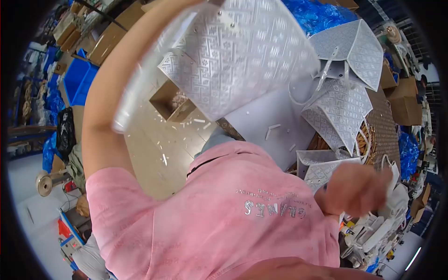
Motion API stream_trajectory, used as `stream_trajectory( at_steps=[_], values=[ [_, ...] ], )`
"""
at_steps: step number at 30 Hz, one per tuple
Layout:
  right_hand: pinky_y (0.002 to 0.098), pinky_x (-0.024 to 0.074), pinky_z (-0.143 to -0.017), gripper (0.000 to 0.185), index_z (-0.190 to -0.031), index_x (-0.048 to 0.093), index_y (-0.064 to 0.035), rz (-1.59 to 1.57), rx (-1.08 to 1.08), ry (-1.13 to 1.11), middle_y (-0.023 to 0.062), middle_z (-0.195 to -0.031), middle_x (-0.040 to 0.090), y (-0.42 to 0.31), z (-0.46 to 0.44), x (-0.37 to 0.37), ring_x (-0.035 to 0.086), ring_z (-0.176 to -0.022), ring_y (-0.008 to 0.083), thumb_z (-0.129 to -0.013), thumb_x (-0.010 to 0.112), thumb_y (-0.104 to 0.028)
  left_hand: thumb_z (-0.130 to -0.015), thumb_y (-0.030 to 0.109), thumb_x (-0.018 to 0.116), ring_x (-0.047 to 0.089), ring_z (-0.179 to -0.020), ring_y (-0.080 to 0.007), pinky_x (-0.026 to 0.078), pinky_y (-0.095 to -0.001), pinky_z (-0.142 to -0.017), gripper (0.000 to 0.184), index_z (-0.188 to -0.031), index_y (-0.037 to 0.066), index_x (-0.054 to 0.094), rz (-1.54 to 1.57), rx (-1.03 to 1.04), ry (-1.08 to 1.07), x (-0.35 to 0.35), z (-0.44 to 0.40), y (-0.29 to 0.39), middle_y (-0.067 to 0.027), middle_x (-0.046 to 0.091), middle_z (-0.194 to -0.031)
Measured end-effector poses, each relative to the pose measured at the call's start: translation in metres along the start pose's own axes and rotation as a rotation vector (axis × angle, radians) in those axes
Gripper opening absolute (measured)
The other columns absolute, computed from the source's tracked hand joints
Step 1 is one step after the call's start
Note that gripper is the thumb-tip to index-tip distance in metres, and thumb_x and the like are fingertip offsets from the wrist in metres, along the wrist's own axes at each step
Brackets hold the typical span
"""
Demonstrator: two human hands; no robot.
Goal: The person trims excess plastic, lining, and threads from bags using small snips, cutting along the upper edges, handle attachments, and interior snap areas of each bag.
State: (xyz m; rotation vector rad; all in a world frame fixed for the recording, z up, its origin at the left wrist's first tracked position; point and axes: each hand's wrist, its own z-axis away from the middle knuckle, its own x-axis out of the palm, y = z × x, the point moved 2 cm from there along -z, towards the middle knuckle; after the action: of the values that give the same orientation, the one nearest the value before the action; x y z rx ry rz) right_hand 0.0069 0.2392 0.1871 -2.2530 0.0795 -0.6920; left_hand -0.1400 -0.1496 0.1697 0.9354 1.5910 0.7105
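Note:
A large silver-white embossed bag panel [252,56], seemingly part of a bag, hangs in front of me, blurred at its edges. My left arm reaches up beside it and leaves the top of the view, so my left hand is hidden. A long translucent strip, smeared by motion, crosses that arm. My right hand [357,189] is at the right of my body, too blurred to show its fingers. Near it lies an embossed silver-white piece [326,161]. Similar bags stand beyond, one tilted [338,109] and one with a clear handle [350,44].
A pale work surface [280,116] carries white scraps. On the floor stands an open cardboard box [179,109], with more scraps about it. A blue bin [77,81] and shelves are at left. Blue plastic [312,16] and cartons [405,102] sit behind and right.

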Motion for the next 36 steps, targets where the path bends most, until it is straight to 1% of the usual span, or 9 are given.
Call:
stream_trajectory(
  at_steps=[1, 4, 6, 10, 23, 26, 31, 34, 36],
  values=[
    [0.0233, 0.0311, -0.036, 0.031, -0.106, 0.053, -0.001, 0.068, -0.115, 0.307, 0.0089, -0.079, 0.058, 0.007, 0.021, -0.01, 0.039, -0.041, 0.0119, -0.1, 0.049, -0.031, -0.097, 0.027, 0.054, 0.057, -0.076, -0.0122, 0.046, -0.0249, -0.068, 0.025, -0.097, 0.003, 0.064, 0.025, 0.002, -0.011, 0.011, 0.019, 0.023, -0.0041, 0.064, -0.085],
    [0.0219, 0.0267, -0.046, 0.041, -0.127, 0.056, -0.0041, 0.637, 0.248, 0.393, -0.0009, -0.073, 0.048, 0.0, 0.001, -0.036, 0.034, -0.053, 0.0085, -0.096, 0.054, -0.031, -0.091, 0.014, 0.065, 0.061, -0.087, -0.007, 0.045, -0.0206, -0.077, 0.024, -0.113, 0.004, 0.065, 0.128, -0.03, -0.03, 0.048, 0.054, 0.048, -0.0019, 0.067, -0.093],
    [0.0197, 0.0281, -0.052, 0.044, -0.136, 0.052, -0.0076, 0.884, 0.493, 0.47, -0.0022, -0.075, 0.048, 0.004, 0.002, -0.047, 0.036, -0.059, 0.0046, -0.098, 0.05, -0.029, -0.084, 0.02, 0.072, 0.052, -0.064, -0.0036, 0.04, -0.0217, -0.056, 0.02, -0.097, 0.005, 0.067, 0.207, 0.039, -0.081, 0.081, 0.075, 0.06, 0.0013, 0.066, -0.078],
    [0.0149, 0.0212, -0.048, 0.05, -0.143, 0.042, -0.0025, 1.002, 0.645, 0.321, -0.0046, -0.075, 0.044, -0.005, 0.002, -0.058, 0.029, -0.055, 0.0003, -0.102, 0.045, -0.031, -0.082, 0.019, 0.074, 0.055, -0.064, -0.0069, 0.042, -0.024, -0.058, 0.021, -0.096, 0.004, 0.067, 0.246, 0.193, -0.117, 0.127, 0.093, 0.081, -0.0008, 0.065, -0.076],
    [0.0214, 0.0292, -0.044, 0.034, -0.127, 0.062, -0.0105, 0.999, 0.826, 0.118, -0.0048, -0.069, 0.058, -0.051, -0.057, -0.08, 0.038, -0.052, 0.0014, -0.099, 0.052, -0.028, -0.081, 0.017, 0.075, 0.059, -0.073, -0.0215, 0.045, -0.031, -0.062, 0.023, -0.097, 0.007, 0.064, 0.166, 0.373, -0.225, 0.148, 0.068, 0.118, -0.0058, 0.062, -0.081],
    [0.0226, 0.0332, -0.049, 0.034, -0.122, 0.066, -0.01, 1.007, 0.866, 0.1, -0.0039, -0.068, 0.06, -0.055, -0.065, -0.08, 0.043, -0.055, 0.0033, -0.098, 0.054, -0.031, -0.083, 0.007, 0.074, 0.048, -0.064, -0.0024, 0.037, -0.0206, -0.059, 0.026, -0.103, 0.006, 0.057, 0.078, 0.326, -0.297, 0.148, 0.067, 0.122, 0.004, 0.056, -0.066],
    [0.0245, 0.0362, -0.051, 0.033, -0.114, 0.07, -0.0077, 1.032, 0.844, 0.057, -0.0037, -0.068, 0.062, -0.054, -0.067, -0.083, 0.046, -0.056, 0.005, -0.096, 0.056, -0.032, -0.083, 0.009, 0.074, 0.042, -0.061, -0.0018, 0.033, -0.021, -0.056, 0.028, -0.105, 0.008, 0.056, 0.068, 0.321, -0.282, 0.149, 0.069, 0.122, 0.0064, 0.051, -0.062],
    [0.0232, 0.0312, -0.048, 0.03, -0.117, 0.068, -0.0095, 1.021, 0.84, 0.039, -0.0043, -0.067, 0.059, -0.05, -0.066, -0.089, 0.04, -0.053, 0.0025, -0.097, 0.056, -0.028, -0.082, 0.021, 0.075, 0.051, -0.069, -0.0181, 0.041, -0.0314, -0.058, 0.029, -0.104, 0.011, 0.06, 0.067, 0.21, -0.294, 0.149, 0.069, 0.124, -0.0045, 0.053, -0.077],
    [0.0225, 0.0287, -0.046, 0.029, -0.119, 0.067, -0.0104, 1.018, 0.837, 0.028, -0.0047, -0.066, 0.058, -0.05, -0.067, -0.089, 0.038, -0.052, 0.0013, -0.097, 0.056, -0.027, -0.082, 0.021, 0.075, 0.051, -0.068, -0.0181, 0.041, -0.0316, -0.058, 0.029, -0.104, 0.011, 0.06, 0.077, 0.237, -0.285, 0.15, 0.07, 0.125, -0.0044, 0.052, -0.076]
  ],
)
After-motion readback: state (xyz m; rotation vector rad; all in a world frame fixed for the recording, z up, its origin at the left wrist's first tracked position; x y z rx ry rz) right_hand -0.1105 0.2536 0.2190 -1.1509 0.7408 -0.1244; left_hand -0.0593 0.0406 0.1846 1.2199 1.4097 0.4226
